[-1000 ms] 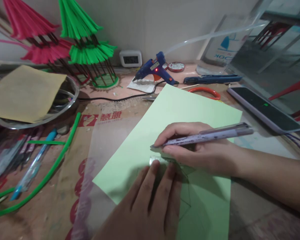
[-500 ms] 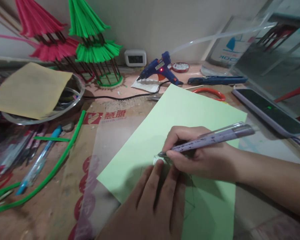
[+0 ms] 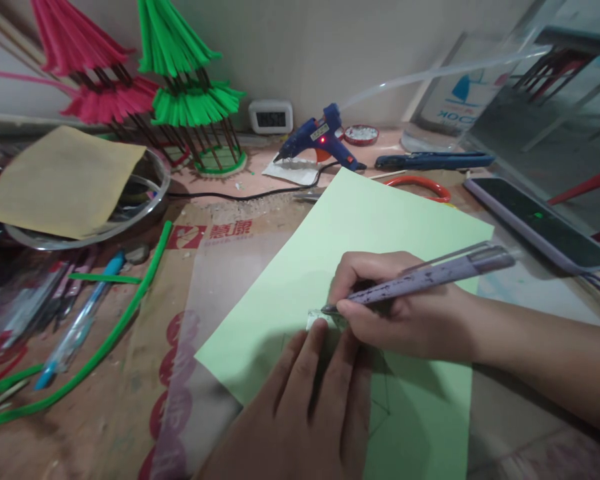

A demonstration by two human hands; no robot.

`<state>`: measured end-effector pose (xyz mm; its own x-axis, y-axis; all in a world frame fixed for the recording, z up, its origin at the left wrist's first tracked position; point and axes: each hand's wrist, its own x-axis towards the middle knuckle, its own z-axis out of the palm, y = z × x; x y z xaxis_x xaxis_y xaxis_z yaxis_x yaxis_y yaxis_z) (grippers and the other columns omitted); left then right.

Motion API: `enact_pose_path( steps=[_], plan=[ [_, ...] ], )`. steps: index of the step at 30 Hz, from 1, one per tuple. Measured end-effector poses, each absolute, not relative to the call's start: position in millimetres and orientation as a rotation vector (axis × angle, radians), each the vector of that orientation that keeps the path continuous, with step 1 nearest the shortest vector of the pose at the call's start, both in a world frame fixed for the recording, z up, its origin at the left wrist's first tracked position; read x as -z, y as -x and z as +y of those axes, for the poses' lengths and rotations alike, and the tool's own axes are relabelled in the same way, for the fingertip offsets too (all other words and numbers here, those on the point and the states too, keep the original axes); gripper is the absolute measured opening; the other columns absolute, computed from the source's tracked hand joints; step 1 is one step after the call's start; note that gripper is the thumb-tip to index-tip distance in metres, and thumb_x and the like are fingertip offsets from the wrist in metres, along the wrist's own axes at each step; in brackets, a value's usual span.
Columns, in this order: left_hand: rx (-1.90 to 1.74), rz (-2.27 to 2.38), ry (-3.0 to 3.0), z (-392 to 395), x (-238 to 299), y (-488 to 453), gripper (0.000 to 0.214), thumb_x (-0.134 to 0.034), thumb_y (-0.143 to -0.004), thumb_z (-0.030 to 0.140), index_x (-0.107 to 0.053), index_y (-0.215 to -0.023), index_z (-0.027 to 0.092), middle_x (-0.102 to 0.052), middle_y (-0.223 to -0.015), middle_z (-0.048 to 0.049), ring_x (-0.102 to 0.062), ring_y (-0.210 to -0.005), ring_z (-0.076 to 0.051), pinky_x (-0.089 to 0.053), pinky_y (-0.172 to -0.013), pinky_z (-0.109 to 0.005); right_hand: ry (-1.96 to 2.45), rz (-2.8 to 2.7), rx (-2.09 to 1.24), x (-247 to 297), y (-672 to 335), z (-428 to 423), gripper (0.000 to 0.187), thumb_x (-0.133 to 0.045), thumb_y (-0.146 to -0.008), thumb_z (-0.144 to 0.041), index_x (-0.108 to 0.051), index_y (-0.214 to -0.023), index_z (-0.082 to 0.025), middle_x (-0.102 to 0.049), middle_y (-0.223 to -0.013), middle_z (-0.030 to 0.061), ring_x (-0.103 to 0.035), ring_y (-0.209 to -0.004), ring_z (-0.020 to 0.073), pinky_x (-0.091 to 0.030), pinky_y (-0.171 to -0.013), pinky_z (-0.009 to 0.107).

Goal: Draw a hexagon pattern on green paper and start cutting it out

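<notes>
the right grip [image 3: 387,310] pinches a slim lilac plastic pen [image 3: 425,277], likely light, stiff, best held near its tip; the left grip [image 3: 303,410] splays over a flat pale-green paper sheet [image 3: 380,220].

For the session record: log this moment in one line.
right hand: grips purple pen | pen tip: at clear ruler-like strip | left hand: touches strip | green paper: beneath hands, lines drawn | glue gun: red light on

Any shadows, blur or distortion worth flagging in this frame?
Head view: the left hand and right hand cast soft shadows on the pale green paper sheet; head view: slim clear-and-pink items at left look smeared; head view: the pink fuzzy tower leans outward, probably lens distortion.
</notes>
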<state>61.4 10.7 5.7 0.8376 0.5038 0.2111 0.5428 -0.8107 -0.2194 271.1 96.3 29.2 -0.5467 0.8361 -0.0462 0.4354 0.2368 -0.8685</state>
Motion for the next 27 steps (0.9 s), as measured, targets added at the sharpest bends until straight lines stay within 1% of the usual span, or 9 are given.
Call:
enact_pose_path(
  steps=[4, 7, 14, 21, 27],
  plan=[
    [0.183, -0.712, 2.711, 14.4, -6.7, -60.8, 0.055, -0.026, -0.097, 0.007, -0.054, -0.145, 0.007, -0.066, -0.141, -0.0127, -0.069, -0.12, -0.031, -0.048, -0.101, -0.044, 1.134, -2.059, -1.301, -29.3, -273.6, 96.3, 0.006, -0.061, -0.078, -0.014, -0.058, -0.076, -0.019, -0.063, -0.064, -0.0014, -0.051, -0.053, 0.0098, -0.039, -0.046, 0.02],
    [0.153, -0.684, 2.713, 15.7, -6.6, -59.6, 0.056, -0.027, -0.096, 0.008, -0.052, -0.146, 0.006, -0.064, -0.143, -0.014, -0.068, -0.121, -0.032, -0.05, -0.099, -0.044, 1.107, -2.042, -1.324, -28.8, -275.2, 96.5, 0.008, -0.06, -0.077, -0.013, -0.056, -0.075, -0.02, -0.06, -0.062, -0.0022, -0.048, -0.052, 0.0098, -0.037, -0.045, 0.02],
    [0.13, -0.666, 2.725, 14.8, -4.0, -57.1, 0.056, -0.028, -0.095, 0.009, -0.049, -0.147, 0.005, -0.061, -0.147, -0.0154, -0.064, -0.126, -0.035, -0.043, -0.106, -0.048, 1.06, -2.037, -1.33, -29.5, -280.0, 98.1, 0.014, -0.057, -0.075, -0.01, -0.05, -0.07, -0.021, -0.053, -0.06, -0.0045, -0.043, -0.053, 0.0091, -0.034, -0.047, 0.021],
    [0.168, -0.679, 2.753, 16.1, -2.6, -56.8, 0.051, -0.029, -0.098, 0.012, -0.05, -0.145, 0.006, -0.061, -0.146, -0.0162, -0.063, -0.126, -0.036, -0.037, -0.11, -0.049, 1.018, -2.039, -1.359, -29.2, -282.8, 99.3, 0.015, -0.056, -0.075, -0.011, -0.047, -0.068, -0.021, -0.05, -0.06, -0.0049, -0.041, -0.054, 0.0092, -0.032, -0.047, 0.023],
    [0.172, -0.687, 2.758, 14.9, -2.0, -55.8, 0.05, -0.028, -0.098, 0.008, -0.05, -0.143, 0.006, -0.063, -0.145, -0.0148, -0.064, -0.123, -0.035, -0.037, -0.109, -0.05, 0.955, -2.068, -1.323, -27.3, -283.6, 101.5, 0.017, -0.054, -0.074, -0.009, -0.044, -0.068, -0.022, -0.048, -0.062, -0.0051, -0.04, -0.055, 0.0091, -0.032, -0.049, 0.024]
  ],
)
